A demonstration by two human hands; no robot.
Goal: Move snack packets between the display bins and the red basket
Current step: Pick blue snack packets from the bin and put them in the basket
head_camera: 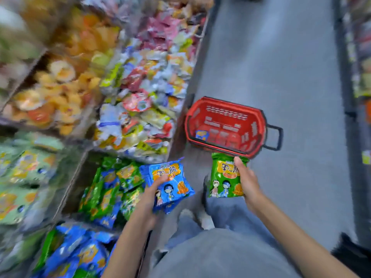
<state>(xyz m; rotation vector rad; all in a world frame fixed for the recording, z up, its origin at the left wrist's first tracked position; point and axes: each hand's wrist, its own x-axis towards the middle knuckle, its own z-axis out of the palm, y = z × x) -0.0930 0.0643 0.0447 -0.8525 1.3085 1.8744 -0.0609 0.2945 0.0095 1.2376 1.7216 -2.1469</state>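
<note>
My left hand (153,194): grips blue packet (170,177), at right edge of display bin (104,189). My right hand (248,181): grips green packet (222,177), just short of red basket (259,127) on floor.

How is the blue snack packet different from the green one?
The blue packet is held by the left hand, and the green packet by the right hand. The blue packet is tilted, while the green packet is more upright. The green packet is nearer the red basket than the blue packet. Both show the same cartoon figures and an orange label.
</note>
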